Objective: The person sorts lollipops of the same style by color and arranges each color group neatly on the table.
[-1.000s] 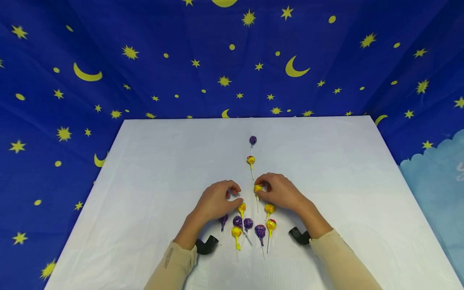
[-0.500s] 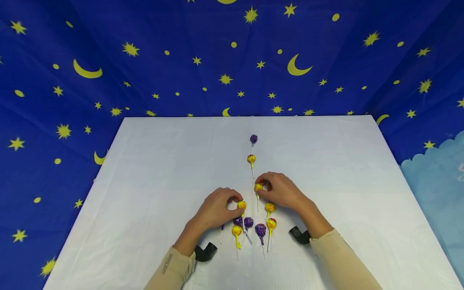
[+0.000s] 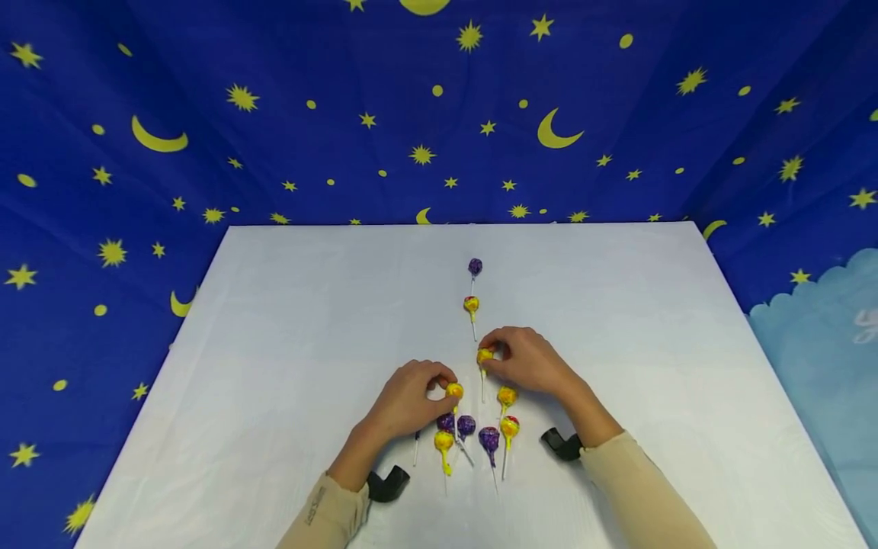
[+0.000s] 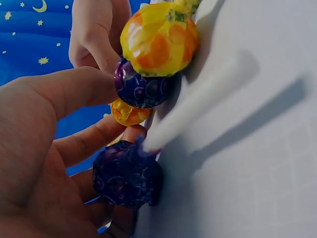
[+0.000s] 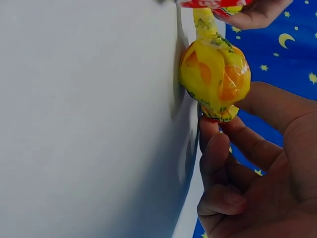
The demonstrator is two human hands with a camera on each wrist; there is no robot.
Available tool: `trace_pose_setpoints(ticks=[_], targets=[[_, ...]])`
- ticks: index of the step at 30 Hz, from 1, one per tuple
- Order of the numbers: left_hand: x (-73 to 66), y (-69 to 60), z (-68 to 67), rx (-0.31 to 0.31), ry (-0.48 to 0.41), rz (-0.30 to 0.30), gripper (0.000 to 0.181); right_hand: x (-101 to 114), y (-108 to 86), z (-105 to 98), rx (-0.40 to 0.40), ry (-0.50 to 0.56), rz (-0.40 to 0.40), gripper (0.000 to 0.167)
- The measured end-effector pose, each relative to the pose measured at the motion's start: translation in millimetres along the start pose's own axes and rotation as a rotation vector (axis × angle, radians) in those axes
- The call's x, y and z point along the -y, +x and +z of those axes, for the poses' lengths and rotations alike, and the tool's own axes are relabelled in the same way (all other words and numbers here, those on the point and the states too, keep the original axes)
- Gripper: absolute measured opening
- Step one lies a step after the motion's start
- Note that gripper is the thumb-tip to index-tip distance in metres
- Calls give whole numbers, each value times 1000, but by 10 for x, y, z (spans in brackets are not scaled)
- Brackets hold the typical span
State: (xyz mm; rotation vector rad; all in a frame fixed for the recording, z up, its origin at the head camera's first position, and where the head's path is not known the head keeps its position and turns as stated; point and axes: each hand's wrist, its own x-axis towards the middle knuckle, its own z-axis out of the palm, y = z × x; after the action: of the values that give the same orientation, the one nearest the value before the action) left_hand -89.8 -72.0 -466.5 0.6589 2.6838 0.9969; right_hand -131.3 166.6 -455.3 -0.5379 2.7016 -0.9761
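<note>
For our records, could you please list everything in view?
Large white table: 1, white, centre.
Yellow ball lollipops on white sticks: 6, yellow, one towards the far side, two pinched, three in the near cluster.
Purple ball lollipops on white sticks: 5, purple, one farthest, four in the near cluster, one largely hidden.
Blue backdrop with yellow stars and moons: 1, blue, behind and beside the table.
Scalloped pale patch: 1, light blue, far right.
Black angled pieces: 2, black, either side of the cluster.
Long sleeves: 2, beige, forearms.
Left grip: 1, bare, pinching yellow lollipop.
Right grip: 1, bare, pinching yellow lollipop.
</note>
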Motion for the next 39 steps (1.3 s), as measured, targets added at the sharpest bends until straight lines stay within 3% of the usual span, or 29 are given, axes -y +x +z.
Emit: trace_pose_setpoints(ticks=[9,21,39], targets=[[10,-10,-2,-8,-5,5,21,41,61,-3,24,-21,8,23],[11,-7,10,-38,-3,18,21,51,142,-128,-48,-45,-2,25],[39,-22,68,-57,31,27,20,-4,342,-262,-87,-76,34,27]])
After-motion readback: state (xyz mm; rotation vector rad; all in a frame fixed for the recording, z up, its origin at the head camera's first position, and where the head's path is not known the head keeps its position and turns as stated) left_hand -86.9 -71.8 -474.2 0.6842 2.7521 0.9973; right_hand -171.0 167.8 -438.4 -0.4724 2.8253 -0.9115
